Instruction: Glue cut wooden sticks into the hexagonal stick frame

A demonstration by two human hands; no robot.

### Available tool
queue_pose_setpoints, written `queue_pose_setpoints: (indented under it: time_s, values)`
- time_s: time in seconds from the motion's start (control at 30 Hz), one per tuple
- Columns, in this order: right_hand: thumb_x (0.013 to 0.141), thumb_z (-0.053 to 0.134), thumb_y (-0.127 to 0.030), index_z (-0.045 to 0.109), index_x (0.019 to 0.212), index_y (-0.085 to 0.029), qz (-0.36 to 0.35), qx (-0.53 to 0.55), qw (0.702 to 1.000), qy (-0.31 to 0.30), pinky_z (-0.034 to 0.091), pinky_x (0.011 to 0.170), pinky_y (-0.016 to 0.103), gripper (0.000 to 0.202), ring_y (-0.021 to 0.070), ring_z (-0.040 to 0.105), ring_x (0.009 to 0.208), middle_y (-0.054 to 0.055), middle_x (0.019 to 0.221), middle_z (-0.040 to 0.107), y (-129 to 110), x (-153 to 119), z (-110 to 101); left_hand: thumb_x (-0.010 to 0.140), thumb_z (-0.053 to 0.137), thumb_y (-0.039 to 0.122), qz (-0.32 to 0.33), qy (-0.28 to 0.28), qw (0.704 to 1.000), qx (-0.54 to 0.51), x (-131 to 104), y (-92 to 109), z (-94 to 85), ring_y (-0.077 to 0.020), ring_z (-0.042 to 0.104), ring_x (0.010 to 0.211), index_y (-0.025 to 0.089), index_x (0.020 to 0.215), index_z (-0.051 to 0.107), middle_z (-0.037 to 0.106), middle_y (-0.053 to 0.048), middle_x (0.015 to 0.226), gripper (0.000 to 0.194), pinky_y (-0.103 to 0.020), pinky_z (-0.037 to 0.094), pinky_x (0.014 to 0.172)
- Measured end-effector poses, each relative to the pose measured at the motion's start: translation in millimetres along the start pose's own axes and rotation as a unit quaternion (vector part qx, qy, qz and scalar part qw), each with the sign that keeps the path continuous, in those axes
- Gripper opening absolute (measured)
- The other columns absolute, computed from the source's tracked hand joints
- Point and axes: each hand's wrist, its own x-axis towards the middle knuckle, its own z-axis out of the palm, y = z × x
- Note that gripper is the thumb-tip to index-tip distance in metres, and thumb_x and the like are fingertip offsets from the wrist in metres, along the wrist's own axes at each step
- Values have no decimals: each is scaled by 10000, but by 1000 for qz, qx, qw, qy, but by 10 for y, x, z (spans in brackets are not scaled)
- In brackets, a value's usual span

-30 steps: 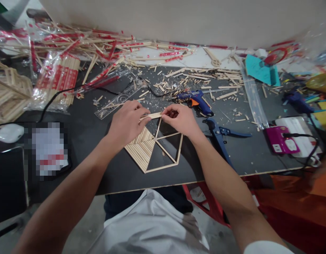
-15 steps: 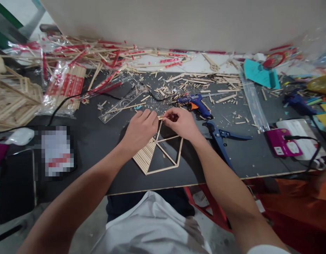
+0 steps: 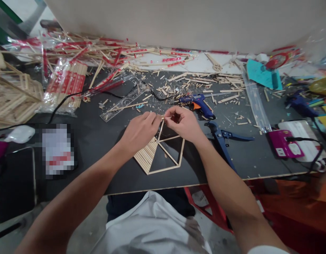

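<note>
A flat hexagonal wooden stick frame (image 3: 164, 169) with spokes lies on the dark table; parallel sticks fill its left section. My left hand (image 3: 143, 130) covers the upper left of the frame, its fingers bent and closed at the top edge. Beside it, my right hand (image 3: 184, 123) pinches with thumb and forefinger at the same edge. A short wooden stick (image 3: 163, 117) shows between the fingertips of both hands. My palms and the frame's upper corners are partly hidden.
Right of my hands lie a blue glue gun (image 3: 201, 104) and a blue-handled cutter (image 3: 219, 135). A clear ruler (image 3: 120, 106) sits behind my left hand. Wood scraps (image 3: 205, 79) and packed chopsticks (image 3: 66, 83) fill the back. A phone (image 3: 17, 183) rests at left, a magenta power adapter (image 3: 284, 143) at right.
The view has shifted slightly. My right fingers have tilted and drawn in a little at the frame's top edge, while my left hand stays nearly in place. The frame keeps its position.
</note>
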Motion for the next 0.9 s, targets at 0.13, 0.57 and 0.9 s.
queue_pose_setpoints:
  time_s: [0.13, 0.57, 0.9]
  values:
    - [802, 684, -279, 657, 865, -197, 0, 44, 999, -2, 463, 639, 259, 106, 113, 563, 657, -16, 762, 651, 7, -4, 19, 1052, 357, 70, 21, 46, 999, 16, -30, -42, 23, -213, 658, 809, 105, 1077, 664, 681, -78, 867, 310, -308, 463, 640]
    - [687, 791, -329, 686, 771, -192, 71, 128, 989, 18, 480, 533, 247, 192, 101, 553, 556, -29, 612, 630, -73, -10, 87, 1081, 361, 116, 10, 52, 999, 12, -74, -9, 10, -188, 657, 772, 117, 1042, 666, 674, -57, 821, 307, -292, 382, 548]
    - [657, 777, -244, 704, 750, -180, 74, 140, 987, 22, 510, 568, 248, 134, 103, 594, 573, -17, 650, 672, -108, -21, 103, 1042, 341, 72, 32, 52, 998, -3, -97, -68, 36, -209, 663, 785, 116, 1059, 679, 673, -73, 827, 342, -307, 409, 548]
